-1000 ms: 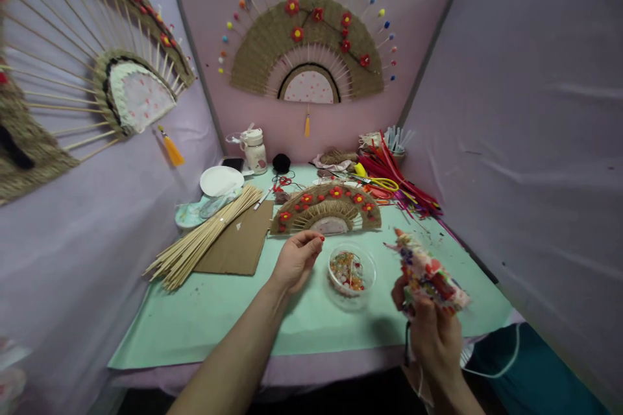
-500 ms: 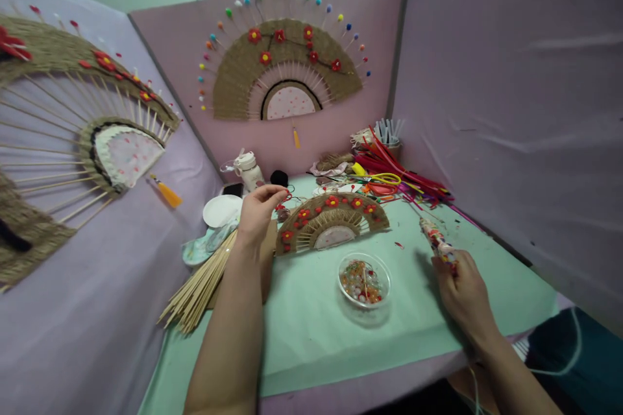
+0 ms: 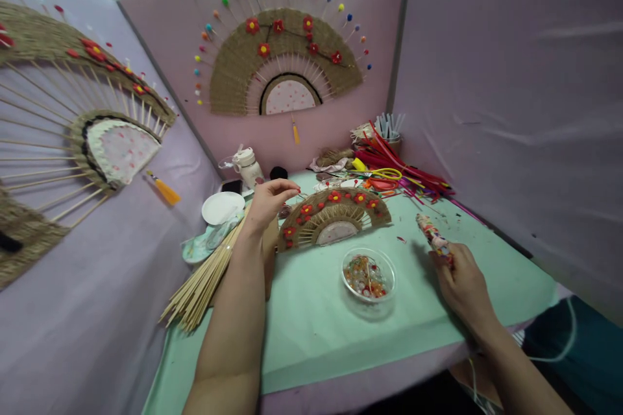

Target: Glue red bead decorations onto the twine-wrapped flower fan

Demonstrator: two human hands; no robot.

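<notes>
Over the last second our left hand [image 3: 268, 202] has gone from beside the round, clear plastic tub [image 3: 372, 308] to the upper left rim of the small, tan, woven half-round fan [image 3: 335, 215] with red flowers, which stands behind the tub. Thumb and fingertips pinch a tiny red piece [image 3: 298, 190] near a thin stick tip; whether the two touch, we cannot tell. So the work, we judge, now sits at that rim rather than at the tub's mixed beads [image 3: 363, 277]. Our right hand [image 3: 462, 275], fingers wrapped round a chunky, glue-gun-like tool [image 3: 433, 237] crusted with red and white bits, has gone farther out over the table, nose pointing back.

Pale green cloth [image 3: 306, 318] shows between our left forearm and the tub, and between tub and tool, leaving room there. The back is tighter: long red fuzzy strips [image 3: 399, 162] crowd behind the fan's right end, and the bundle of pale wooden sticks [image 3: 199, 288] lies close beside our left forearm.
</notes>
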